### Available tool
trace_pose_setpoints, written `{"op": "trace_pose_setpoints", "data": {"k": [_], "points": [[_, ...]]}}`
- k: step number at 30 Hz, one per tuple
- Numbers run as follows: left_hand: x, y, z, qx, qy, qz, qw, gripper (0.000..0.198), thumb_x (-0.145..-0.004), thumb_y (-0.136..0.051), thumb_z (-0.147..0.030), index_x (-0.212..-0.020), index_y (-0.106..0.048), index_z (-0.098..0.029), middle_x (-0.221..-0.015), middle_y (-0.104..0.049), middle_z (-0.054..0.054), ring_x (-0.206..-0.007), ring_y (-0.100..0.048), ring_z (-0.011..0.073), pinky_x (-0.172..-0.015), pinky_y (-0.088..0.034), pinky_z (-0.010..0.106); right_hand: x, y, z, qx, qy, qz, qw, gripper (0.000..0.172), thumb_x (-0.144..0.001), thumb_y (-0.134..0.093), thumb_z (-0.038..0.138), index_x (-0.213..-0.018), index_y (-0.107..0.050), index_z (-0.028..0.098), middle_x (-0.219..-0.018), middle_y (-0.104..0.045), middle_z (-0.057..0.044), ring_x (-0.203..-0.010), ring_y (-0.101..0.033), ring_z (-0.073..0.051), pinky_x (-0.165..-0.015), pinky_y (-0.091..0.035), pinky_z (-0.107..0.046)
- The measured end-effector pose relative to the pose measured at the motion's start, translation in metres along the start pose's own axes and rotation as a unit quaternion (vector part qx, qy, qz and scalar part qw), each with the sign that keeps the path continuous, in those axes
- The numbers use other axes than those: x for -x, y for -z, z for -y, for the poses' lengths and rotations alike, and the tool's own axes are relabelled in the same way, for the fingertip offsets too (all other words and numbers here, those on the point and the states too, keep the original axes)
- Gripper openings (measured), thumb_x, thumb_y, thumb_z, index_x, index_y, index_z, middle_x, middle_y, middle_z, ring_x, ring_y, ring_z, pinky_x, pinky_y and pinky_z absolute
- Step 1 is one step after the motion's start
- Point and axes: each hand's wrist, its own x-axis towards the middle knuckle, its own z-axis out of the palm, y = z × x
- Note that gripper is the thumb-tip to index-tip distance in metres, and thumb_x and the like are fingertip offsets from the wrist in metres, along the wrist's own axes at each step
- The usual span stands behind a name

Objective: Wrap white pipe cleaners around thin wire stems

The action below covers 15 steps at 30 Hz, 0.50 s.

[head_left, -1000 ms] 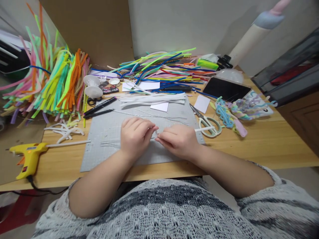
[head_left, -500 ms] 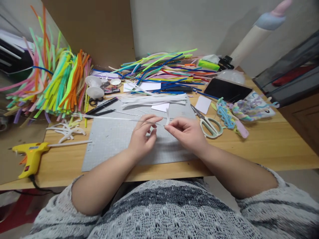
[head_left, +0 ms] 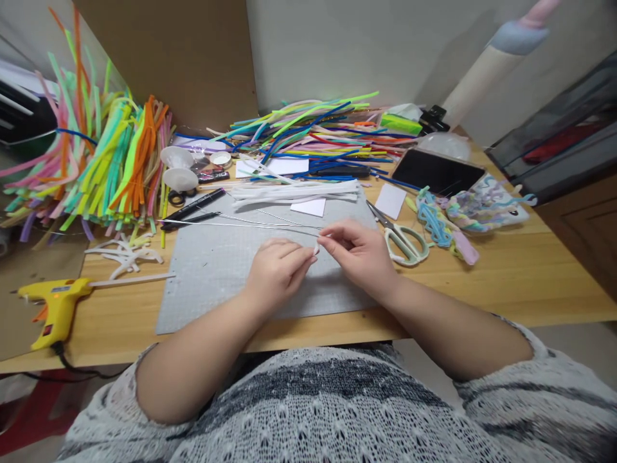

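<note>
My right hand, thumb and forefinger pinched together, holds a thin metal wire that stretches far out to the left above the mat. My left hand is closed too, its fingertips gripping a short white pipe cleaner right beside the right fingertips. Where the pipe cleaner meets the wire is partly hidden by the fingers. Under both hands lies a grey cutting mat. Several white pipe cleaners rest across its far edge, near a white card.
Scissors lie right of my right hand. A yellow glue gun sits at the left, near short white pieces. Colourful pipe cleaners pile up at the back, with more bundles at the left. A phone lies back right.
My left hand has closed its loosely spread fingers onto the white pipe cleaner, whose upright end has been bent down toward me. The wire still extends leftward from my right hand.
</note>
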Motion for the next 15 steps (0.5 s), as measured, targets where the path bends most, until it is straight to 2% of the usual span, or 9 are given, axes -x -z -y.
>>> {"op": "trace_pose_setpoints", "data": {"k": [4, 8, 11, 15], "points": [[-0.001, 0.01, -0.006, -0.089, -0.01, -0.057, 0.994, 0.006, -0.081, -0.057, -0.021, -0.082, -0.063, -0.019, -0.072, -0.067, 0.002, -0.069, -0.055, 0.0156, -0.066, -0.033, 0.032, 0.0, 0.002, -0.003, 0.158, 0.075, 0.03, 0.984, 0.02, -0.088, -0.051, 0.034, -0.085, -0.065, 0.021, -0.079, -0.068, -0.003, -0.069, -0.058, -0.014, -0.064, -0.038, -0.026], [-0.003, 0.016, -0.003, -0.122, -0.005, -0.097, 0.988, 0.002, -0.078, -0.062, -0.023, -0.08, -0.063, -0.022, -0.071, -0.067, 0.0, -0.073, -0.056, 0.0168, -0.07, -0.032, 0.033, 0.003, 0.002, -0.001, 0.298, 0.132, 0.079, 0.942, 0.029, -0.09, -0.046, 0.038, -0.08, -0.064, 0.018, -0.074, -0.068, -0.004, -0.067, -0.057, -0.014, -0.059, -0.031, -0.027], [-0.004, 0.015, -0.001, -0.13, 0.001, -0.115, 0.985, 0.002, -0.078, -0.063, -0.022, -0.079, -0.063, -0.022, -0.072, -0.067, -0.001, -0.073, -0.056, 0.0163, -0.072, -0.032, 0.033, 0.007, -0.001, 0.002, 0.312, 0.157, 0.093, 0.932, 0.031, -0.089, -0.045, 0.039, -0.074, -0.063, 0.018, -0.067, -0.065, -0.003, -0.063, -0.055, -0.013, -0.057, -0.028, -0.027], [-0.001, 0.018, -0.005, -0.142, 0.004, -0.179, 0.974, 0.012, -0.074, -0.064, -0.02, -0.086, -0.063, -0.023, -0.08, -0.066, 0.002, -0.077, -0.058, 0.0169, -0.074, -0.035, 0.034, 0.009, -0.003, 0.004, 0.243, 0.128, 0.088, 0.958, 0.026, -0.086, -0.051, 0.035, -0.071, -0.063, 0.019, -0.064, -0.065, 0.0, -0.061, -0.055, -0.011, -0.057, -0.03, -0.025]]}}
